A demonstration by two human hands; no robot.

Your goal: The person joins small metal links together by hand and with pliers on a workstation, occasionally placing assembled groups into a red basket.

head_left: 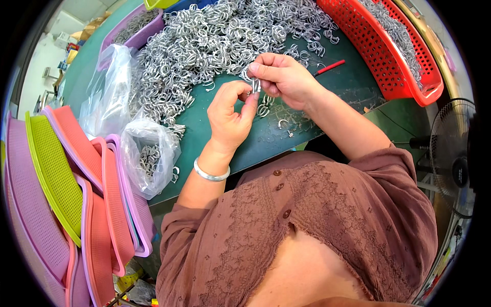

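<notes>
My left hand (228, 110), with a silver bangle (211, 172) on its wrist, pinches a few small silvery metal rings (255, 86) between thumb and finger. My right hand (286, 79) meets it at the same rings, its thumb and forefinger closed on their upper end. Partly covered by the fingertips, the rings cannot be counted. Just beyond both hands spreads a big heap of similar open, C-shaped metal rings (215, 38). A few loose rings (265, 106) lie on the green tabletop (240, 148) below my right hand.
A red perforated basket (365, 48) of rings stands at the right, near a red stick-like tool (330, 67). At the left are a purple basket (135, 28), a plastic bag of rings (148, 158) and stacked coloured baskets (76, 199). A fan (455, 158) stands far right.
</notes>
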